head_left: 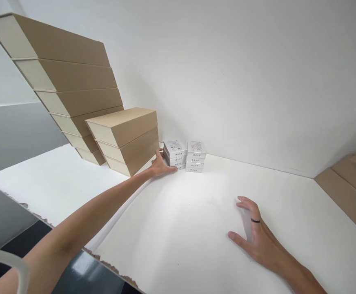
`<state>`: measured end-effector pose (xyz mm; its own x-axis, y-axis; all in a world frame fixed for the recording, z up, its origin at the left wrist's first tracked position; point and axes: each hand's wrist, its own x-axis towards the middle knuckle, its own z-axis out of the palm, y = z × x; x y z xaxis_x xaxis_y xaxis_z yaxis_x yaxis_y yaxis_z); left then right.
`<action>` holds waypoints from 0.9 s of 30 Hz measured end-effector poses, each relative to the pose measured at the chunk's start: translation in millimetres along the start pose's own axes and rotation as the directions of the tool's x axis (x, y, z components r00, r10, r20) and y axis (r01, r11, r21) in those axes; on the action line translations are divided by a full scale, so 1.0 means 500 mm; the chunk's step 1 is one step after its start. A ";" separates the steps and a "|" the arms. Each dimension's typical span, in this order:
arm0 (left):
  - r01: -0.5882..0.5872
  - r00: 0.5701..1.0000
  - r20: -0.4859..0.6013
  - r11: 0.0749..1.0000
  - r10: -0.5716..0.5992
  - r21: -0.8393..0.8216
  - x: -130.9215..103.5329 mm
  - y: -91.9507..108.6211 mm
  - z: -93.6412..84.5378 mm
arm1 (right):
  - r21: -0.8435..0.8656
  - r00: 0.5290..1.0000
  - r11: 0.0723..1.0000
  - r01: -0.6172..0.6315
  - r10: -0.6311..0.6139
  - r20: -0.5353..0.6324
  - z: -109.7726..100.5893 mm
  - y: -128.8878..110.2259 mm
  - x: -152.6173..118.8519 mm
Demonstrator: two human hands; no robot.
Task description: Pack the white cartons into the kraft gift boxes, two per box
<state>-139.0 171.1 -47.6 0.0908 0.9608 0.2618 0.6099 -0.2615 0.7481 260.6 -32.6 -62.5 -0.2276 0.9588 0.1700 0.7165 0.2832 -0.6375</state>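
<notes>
Two short stacks of small white boxes stand against the wall at the back of the white table (196,228). My left hand (160,164) reaches far out, and its fingers wrap around the left stack of white boxes (174,154). The right stack of white boxes (196,156) stands just beside it, untouched. Resting flat on the table near me is my right hand (256,232), fingers spread, with a dark ring on one finger and nothing in it.
A stack of three tan flat boxes (127,139) stands left of the white boxes, with a taller tan stack (70,90) behind it. More tan cardboard (349,183) lies at the right edge. The table's torn white covering ends at the left over a dark surface (9,134).
</notes>
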 end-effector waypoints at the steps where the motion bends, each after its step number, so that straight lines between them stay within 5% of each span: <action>1: 0.026 1.000 0.002 1.000 -0.026 -0.011 0.000 0.008 0.007 | -0.002 1.000 1.000 0.004 -0.004 -0.002 0.000 0.001 0.000; 7: 0.100 0.995 0.010 0.991 -0.099 -0.093 -0.004 0.035 0.025 | -0.009 1.000 0.999 0.030 -0.030 -0.003 -0.001 0.002 0.000; 17: 0.078 0.996 -0.029 0.982 -0.084 -0.171 -0.030 0.014 -0.015 | -0.021 1.000 1.000 -0.015 0.015 0.021 -0.004 -0.006 -0.006; 27: -0.032 0.992 -0.123 0.993 0.018 -0.115 0.003 0.096 -0.086 | -0.018 1.000 1.000 0.002 -0.002 0.015 -0.003 -0.006 -0.003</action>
<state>-143.7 155.9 14.8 0.0038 0.9374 0.3483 0.5120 -0.3011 0.8045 259.7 -35.0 -59.9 -0.2384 0.9579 0.1599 0.7277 0.2852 -0.6238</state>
